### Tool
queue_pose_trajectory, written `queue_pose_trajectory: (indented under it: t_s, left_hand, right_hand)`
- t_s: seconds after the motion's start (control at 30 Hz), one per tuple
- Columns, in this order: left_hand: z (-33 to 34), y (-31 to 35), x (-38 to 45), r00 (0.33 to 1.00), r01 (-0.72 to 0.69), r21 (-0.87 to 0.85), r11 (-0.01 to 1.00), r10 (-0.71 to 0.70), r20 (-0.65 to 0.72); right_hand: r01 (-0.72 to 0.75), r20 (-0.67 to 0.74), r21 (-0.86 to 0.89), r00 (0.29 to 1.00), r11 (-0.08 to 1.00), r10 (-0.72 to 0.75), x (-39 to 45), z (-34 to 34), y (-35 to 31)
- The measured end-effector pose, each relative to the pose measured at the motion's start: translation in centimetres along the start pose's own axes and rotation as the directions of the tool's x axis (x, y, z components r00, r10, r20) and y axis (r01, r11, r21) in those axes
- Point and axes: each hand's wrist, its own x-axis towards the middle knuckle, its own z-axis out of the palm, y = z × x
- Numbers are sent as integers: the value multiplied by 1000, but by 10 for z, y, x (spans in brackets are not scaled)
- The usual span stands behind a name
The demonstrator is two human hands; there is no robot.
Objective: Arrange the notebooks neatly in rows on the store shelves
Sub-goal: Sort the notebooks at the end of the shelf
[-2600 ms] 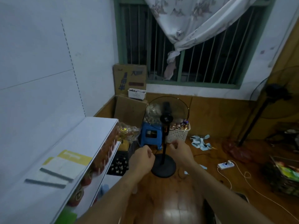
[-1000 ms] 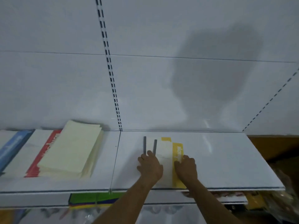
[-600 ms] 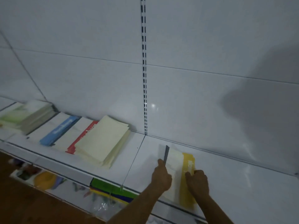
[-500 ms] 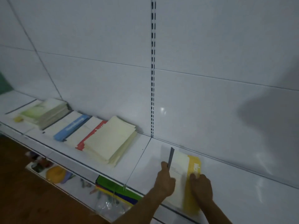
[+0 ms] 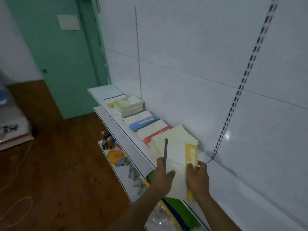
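Observation:
I hold a white notebook with a yellow stripe (image 5: 179, 161) in the air above the white shelf's (image 5: 138, 153) front edge. My left hand (image 5: 164, 176) grips its grey-spined left side and my right hand (image 5: 197, 177) grips the yellow right side. Just behind it a cream stack of notebooks (image 5: 176, 134) lies on a red-striped notebook (image 5: 155, 135). Further left lie a blue-striped notebook (image 5: 144, 122) and a green-covered stack (image 5: 129, 105).
A lower shelf (image 5: 125, 170) holds bottles, a yellow toy (image 5: 115, 155) and a green and blue pack (image 5: 178, 210). A green door (image 5: 55, 60) stands at the far left. A cable loops over the wooden floor (image 5: 58, 172).
Both hands have lifted the yellow-striped notebook off the shelf and carried it left, over the cream stack. My view has swung left to show the door and floor.

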Motion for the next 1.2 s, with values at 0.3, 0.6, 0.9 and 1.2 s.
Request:
queue_pose_trajectory:
  t_s: [0.3, 0.6, 0.9, 1.2]
  left_hand:
    - [-152, -32, 40, 980, 32, -84, 996, -48, -193]
    - [-327, -74, 83, 946, 63, -121, 991, -98, -310]
    - [-443, -120, 133, 895, 134, -70, 989, -151, -421]
    - [-571, -152, 234, 806, 205, -54, 977, -200, -558]
  right_hand:
    - [179, 144, -74, 975, 981, -167, -18, 144, -98]
    - [279, 293, -34, 921, 960, -258, -45, 315, -186]
    - [338, 431, -42, 855, 940, -288, -46, 450, -237]
    - [392, 581, 18, 744, 920, -329, 3, 621, -314]
